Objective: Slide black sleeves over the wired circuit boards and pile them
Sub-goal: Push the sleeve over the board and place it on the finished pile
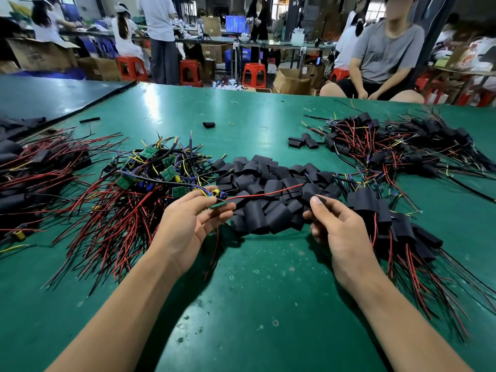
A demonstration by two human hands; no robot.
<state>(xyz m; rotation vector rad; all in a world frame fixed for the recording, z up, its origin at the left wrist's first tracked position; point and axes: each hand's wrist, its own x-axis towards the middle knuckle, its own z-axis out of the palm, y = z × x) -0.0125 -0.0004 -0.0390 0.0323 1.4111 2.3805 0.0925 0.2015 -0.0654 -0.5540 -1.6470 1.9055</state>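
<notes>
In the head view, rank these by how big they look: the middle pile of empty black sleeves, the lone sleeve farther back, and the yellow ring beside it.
1. pile of empty black sleeves
2. lone sleeve
3. yellow ring
The last two lie farther back, side by side, so nearness flatters the pile.

The left forearm (128, 299) and right forearm (397, 312), both bare, reach in from the lower edge and angle toward each other. The left hand (193, 221) is turned partly palm-up, its thumb and fingers (217, 218) pinching a circuit board (218, 204). The right hand (341, 232) is level with it and well apart. Its thumb lies on top and its fingers are curled beneath, pinching a black sleeve (321, 200).
</notes>
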